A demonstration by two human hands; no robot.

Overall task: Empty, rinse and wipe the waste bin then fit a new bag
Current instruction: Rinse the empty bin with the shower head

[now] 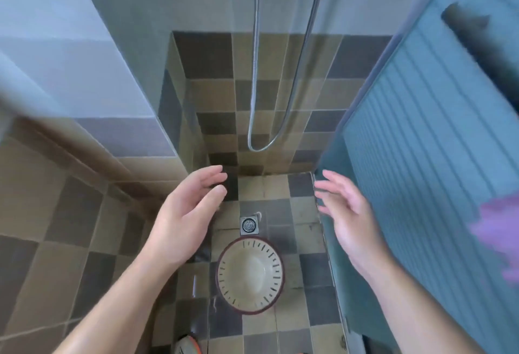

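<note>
The waste bin (250, 273), cream inside with slotted walls and a dark red rim, stands upright on the tiled shower floor, seen from straight above; its inside looks bare. My left hand (188, 213) hovers up and to the left of it, fingers straight and relaxed, holding nothing. Over to the right of the bin my right hand (346, 216) is raised by the glass door, fingers spread, also holding nothing. Neither hand touches the bin.
A square floor drain (248, 225) lies just beyond the bin. A metal shower hose (257, 78) hangs in a loop on the back wall. Glass panels (421, 157) close in both sides. A shoe (186, 345) shows at the bottom edge. A purple blur (497, 235) sits right.
</note>
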